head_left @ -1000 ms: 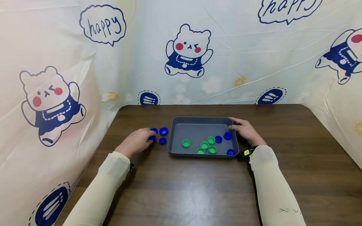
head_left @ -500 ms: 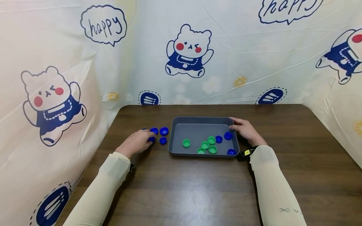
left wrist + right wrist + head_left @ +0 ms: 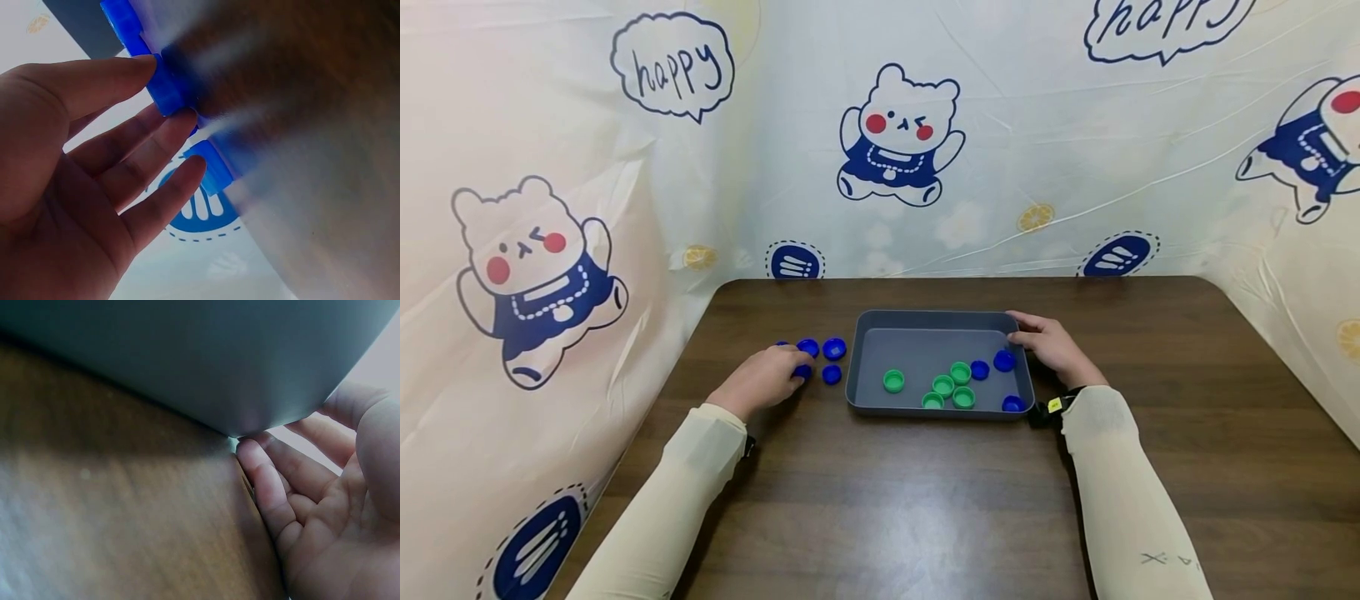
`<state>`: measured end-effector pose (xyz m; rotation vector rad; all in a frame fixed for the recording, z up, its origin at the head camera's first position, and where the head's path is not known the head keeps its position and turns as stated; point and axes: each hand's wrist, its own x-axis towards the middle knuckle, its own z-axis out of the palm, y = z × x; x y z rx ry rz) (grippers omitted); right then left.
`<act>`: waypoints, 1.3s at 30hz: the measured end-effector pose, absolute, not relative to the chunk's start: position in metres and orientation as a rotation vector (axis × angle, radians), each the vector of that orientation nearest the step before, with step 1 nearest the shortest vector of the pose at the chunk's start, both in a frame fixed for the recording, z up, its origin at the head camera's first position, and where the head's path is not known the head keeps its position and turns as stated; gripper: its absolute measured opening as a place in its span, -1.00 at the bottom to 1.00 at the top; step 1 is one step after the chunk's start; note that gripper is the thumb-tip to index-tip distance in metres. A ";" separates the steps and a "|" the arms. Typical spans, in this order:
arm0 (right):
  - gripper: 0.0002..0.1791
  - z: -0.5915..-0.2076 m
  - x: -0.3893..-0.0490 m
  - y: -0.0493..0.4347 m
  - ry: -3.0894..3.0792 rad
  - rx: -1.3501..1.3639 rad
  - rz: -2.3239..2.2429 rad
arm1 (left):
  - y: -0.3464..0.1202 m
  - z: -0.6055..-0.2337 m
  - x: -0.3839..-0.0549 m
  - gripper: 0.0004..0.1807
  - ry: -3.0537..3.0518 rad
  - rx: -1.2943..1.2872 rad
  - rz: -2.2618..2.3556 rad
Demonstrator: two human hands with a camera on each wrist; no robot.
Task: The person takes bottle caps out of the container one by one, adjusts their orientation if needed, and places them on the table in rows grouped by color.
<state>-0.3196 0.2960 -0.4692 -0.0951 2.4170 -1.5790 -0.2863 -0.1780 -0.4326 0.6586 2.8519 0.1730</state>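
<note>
Several blue bottle caps (image 3: 834, 348) lie on the table left of the dark grey tray (image 3: 917, 321). My left hand (image 3: 762, 382) is among them; in the left wrist view its thumb and fingers pinch one blue cap (image 3: 167, 87) at the table surface. Another cap (image 3: 212, 167) is by the tip of an outer finger. My right hand (image 3: 1054, 348) grips the tray's right side, thumb over the rim and fingers behind the wall; the right wrist view shows curled fingers (image 3: 269, 484) at the tray's lower corner.
Inside the tray are several green caps (image 3: 943, 386) and three blue caps (image 3: 1003, 361). A wooden table (image 3: 895, 500) carries everything. A patterned curtain (image 3: 1000, 167) hangs behind and at both sides.
My left hand has shifted slightly toward me, its fingertips lower, and one more blue cap shows beyond its knuckles. The right hand and tray have stayed in place.
</note>
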 end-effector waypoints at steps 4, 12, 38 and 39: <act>-0.40 -0.453 -0.312 0.291 2.400 -0.086 -1.577 | -0.178 -0.433 -0.285 -0.67 2.860 0.670 0.165; -0.40 -0.451 -0.310 0.289 2.397 -0.090 -1.580 | -0.178 -0.433 -0.283 -0.68 2.867 0.677 0.168; -0.39 -0.477 -0.323 0.299 2.438 -0.109 -1.578 | -0.174 -0.414 -0.277 -0.69 2.939 0.757 0.240; -0.40 -0.477 -0.323 0.299 2.435 -0.103 -1.583 | -0.172 -0.413 -0.278 -0.69 2.944 0.784 0.240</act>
